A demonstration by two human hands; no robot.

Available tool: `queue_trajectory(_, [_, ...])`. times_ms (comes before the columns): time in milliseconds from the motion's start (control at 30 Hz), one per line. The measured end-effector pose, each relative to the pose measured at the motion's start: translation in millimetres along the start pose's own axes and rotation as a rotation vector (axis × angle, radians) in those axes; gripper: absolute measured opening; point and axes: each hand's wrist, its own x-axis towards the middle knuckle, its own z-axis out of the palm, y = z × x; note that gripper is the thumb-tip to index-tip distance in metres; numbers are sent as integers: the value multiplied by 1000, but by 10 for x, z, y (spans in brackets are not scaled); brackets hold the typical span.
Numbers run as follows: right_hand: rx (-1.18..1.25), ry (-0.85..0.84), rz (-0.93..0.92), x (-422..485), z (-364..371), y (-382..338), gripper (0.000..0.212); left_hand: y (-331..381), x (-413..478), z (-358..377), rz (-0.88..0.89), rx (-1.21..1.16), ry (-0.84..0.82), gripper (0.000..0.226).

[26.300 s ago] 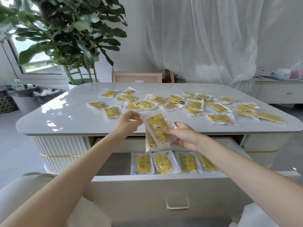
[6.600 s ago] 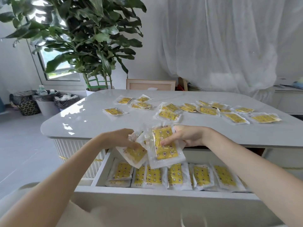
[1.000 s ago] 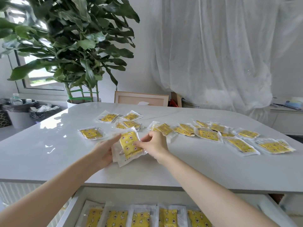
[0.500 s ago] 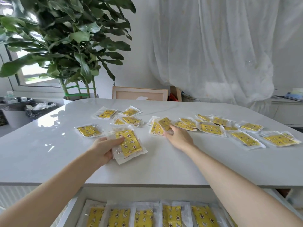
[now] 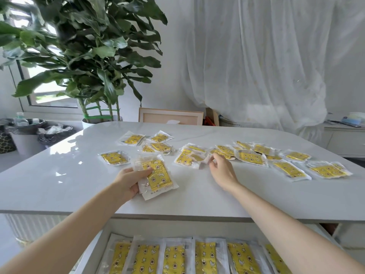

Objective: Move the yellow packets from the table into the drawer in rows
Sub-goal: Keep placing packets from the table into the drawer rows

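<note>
Meanwhile, at a glossy white table (image 5: 59,175), a person sorts snack-style yellow packets by hand. The left hand (image 5: 129,181) grips a small stack of yellow packets (image 5: 158,175), thumb laid across the top wrapper and fingers curled beneath, with the stack resting low on the tabletop at the centre of the scene. Off toward 3 o'clock from it, the right hand (image 5: 221,172) reaches into the spread, its curled fingertips pinching the clear edge of a loose packet (image 5: 197,158), which shows blurred. More scattered packets (image 5: 250,157) trail across the table toward 2 o'clock, some overlapping, and a single packet (image 5: 114,158) lies apart at 10 o'clock from the stack, with a small cluster (image 5: 158,144) beyond it at 12.

Down at 6 o'clock, the open drawer (image 5: 177,229) under the tabletop holds a row of packets (image 5: 205,258), set side by side with their long edges touching or overlapping.

A large potted plant (image 5: 88,56) fills the 10 o'clock corner beside a window (image 5: 45,89), with lined bins (image 5: 25,133) on the floor at 9. Sheer white curtain (image 5: 256,66) hangs at 1 o'clock, and a framed panel (image 5: 169,116) leans behind the table's far edge.
</note>
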Motion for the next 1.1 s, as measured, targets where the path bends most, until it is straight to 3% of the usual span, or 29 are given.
queue_trajectory(167, [-67,-244,29,-316,-347,84,16,-8,-194,-17,12,9,61,13])
queue_trajectory(300, [-75,-144,139,-483,-584,43,37,-42,-358,81,107,133,72,28])
queue_trajectory(367, [-70,-90,231,-498,-576,1,31,-57,-414,133,132,170,48,27])
queue_trajectory(433, [-182,-200,340,-549,-559,-73,25,-86,-490,183,150,212,16,26])
queue_trajectory(533, [-216,-294,410,-573,-555,-192,72,-112,-612,235,150,271,-58,21])
queue_trajectory(667, [74,-273,524,-526,-588,-313,90,-100,-776,256,118,443,-179,26])
queue_trajectory(933, [121,-440,512,-721,-744,-389,54,-102,-1101,160,142,750,-325,25])
queue_trajectory(1033, [364,-639,487,-886,-816,-477,63,-26,-1225,66,104,914,-415,15])
queue_trajectory(1100, [333,-815,389,-1052,-870,-627,44,-4,-1284,-33,73,1034,-470,15])
